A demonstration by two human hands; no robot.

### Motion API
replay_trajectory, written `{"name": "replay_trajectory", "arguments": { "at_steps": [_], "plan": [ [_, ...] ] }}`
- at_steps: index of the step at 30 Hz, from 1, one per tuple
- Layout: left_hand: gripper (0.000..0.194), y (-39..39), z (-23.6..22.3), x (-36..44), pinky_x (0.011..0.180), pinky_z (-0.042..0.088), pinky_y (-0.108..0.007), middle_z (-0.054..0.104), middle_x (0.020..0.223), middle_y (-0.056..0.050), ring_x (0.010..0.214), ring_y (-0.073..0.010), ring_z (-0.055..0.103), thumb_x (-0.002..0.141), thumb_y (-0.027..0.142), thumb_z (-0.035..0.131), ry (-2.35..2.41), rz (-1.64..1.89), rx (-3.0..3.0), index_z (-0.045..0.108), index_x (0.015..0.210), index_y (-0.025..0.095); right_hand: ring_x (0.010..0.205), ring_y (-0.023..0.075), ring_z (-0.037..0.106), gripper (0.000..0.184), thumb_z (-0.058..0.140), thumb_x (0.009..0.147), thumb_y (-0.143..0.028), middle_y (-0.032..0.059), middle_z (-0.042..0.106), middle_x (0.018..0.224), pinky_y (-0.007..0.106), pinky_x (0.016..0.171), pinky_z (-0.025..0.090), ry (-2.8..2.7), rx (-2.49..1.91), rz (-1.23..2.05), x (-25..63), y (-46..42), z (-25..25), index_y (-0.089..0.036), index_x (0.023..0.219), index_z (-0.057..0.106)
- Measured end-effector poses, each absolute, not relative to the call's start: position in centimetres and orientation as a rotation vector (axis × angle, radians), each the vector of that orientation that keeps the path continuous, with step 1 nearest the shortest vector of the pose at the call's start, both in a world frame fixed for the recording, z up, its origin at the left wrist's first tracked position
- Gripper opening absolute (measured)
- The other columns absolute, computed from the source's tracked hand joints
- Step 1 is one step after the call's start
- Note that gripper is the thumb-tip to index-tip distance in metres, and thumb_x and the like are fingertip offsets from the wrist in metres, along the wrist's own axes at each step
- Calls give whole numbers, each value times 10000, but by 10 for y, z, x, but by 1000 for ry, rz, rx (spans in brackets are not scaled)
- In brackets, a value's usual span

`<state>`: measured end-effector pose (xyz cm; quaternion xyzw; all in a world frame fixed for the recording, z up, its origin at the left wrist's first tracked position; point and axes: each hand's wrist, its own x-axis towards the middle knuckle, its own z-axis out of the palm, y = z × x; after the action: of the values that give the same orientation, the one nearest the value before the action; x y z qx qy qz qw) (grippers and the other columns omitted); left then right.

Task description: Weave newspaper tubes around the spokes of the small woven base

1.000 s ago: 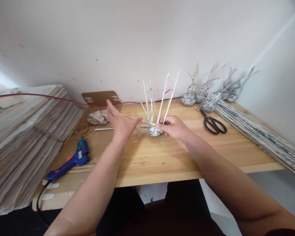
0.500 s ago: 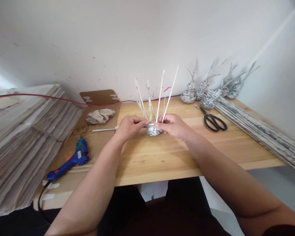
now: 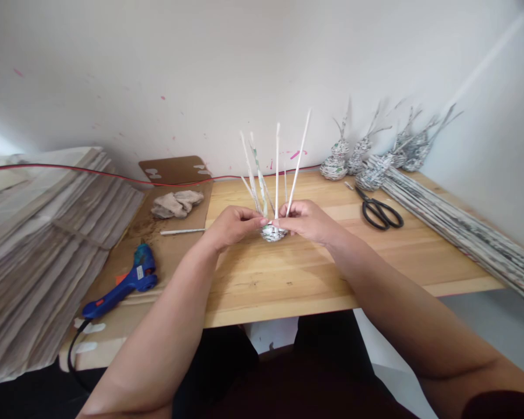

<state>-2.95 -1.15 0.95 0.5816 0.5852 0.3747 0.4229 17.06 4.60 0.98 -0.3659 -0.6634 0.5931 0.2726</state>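
Observation:
Between my hands, low over the wooden table (image 3: 283, 285), is a small round basket (image 3: 272, 234) woven from rolled newspaper strips. Several upright paper sticks (image 3: 293, 163) fan out from its rim. My left hand (image 3: 236, 226) pinches the rim on the left side, thumb and forefinger closed. On the opposite side my right hand (image 3: 304, 221) grips the rim with its thumb in front, fingers partly hidden behind the sticks. A white paper stick (image 3: 182, 232) points leftward from behind my left hand; whether it joins the basket is hidden.
A blue glue gun (image 3: 126, 285) lies on cardboard at the left, beside a tall newspaper stack (image 3: 48, 262) and a crumpled cloth (image 3: 177, 203). Black scissors (image 3: 381, 213), several woven gourd-like pieces (image 3: 333, 166) and a bundle of paper sticks (image 3: 454, 227) occupy the right.
The upright sticks have shifted and now lean more to the left. Both hands keep their hold on the basket in nearly the same place.

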Motion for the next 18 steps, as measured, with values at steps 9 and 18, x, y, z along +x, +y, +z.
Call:
{"name": "replay_trajectory", "arguments": {
  "at_steps": [9, 18],
  "plan": [
    [362, -10, 5, -30, 584, 315, -233, 574, 615, 24, 596, -102, 450, 662, 489, 805, 1380, 889, 1463, 694, 695, 146, 619, 120, 548, 271, 816, 659, -339, -9, 613, 660, 253, 591, 425, -1883, -923, 1545, 175, 51, 0, -162, 732, 623],
    [374, -13, 7, -26, 621, 321, -241, 536, 632, 21, 633, -107, 443, 785, 493, 713, 1359, 1016, 1529, 646, 689, 138, 618, 110, 549, 205, 776, 658, -260, -27, 604, 652, 245, 615, 425, -1869, -905, 1568, 175, 51, 4, -167, 734, 610]
  ]
}}
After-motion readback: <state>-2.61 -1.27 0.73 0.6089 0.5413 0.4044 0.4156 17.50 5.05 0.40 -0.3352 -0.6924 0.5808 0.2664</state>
